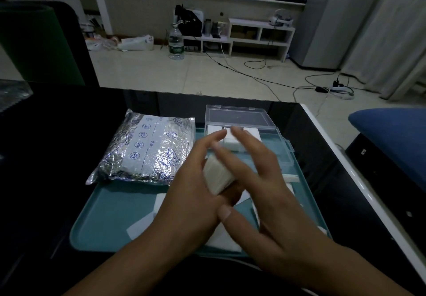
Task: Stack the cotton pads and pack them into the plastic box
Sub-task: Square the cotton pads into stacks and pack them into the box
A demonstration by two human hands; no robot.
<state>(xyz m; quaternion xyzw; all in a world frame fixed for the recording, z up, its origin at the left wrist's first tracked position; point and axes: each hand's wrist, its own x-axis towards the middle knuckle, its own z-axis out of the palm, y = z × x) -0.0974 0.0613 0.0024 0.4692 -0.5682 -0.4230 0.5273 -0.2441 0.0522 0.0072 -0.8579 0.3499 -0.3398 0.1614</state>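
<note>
On teal tray (110, 222), foil bag (147, 148) left, both hands (193, 205) screening loose pads (221, 238)

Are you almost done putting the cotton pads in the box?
Partly. Some pads already sit in the open plastic box. The left hand and right hand hold a stack of pads between them. Loose pads on the teal tray are not yet stacked.

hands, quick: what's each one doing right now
Left hand: holds the stack of cotton pads.
Right hand: open, fingers spread over the stack; contact with it cannot be told.
</note>
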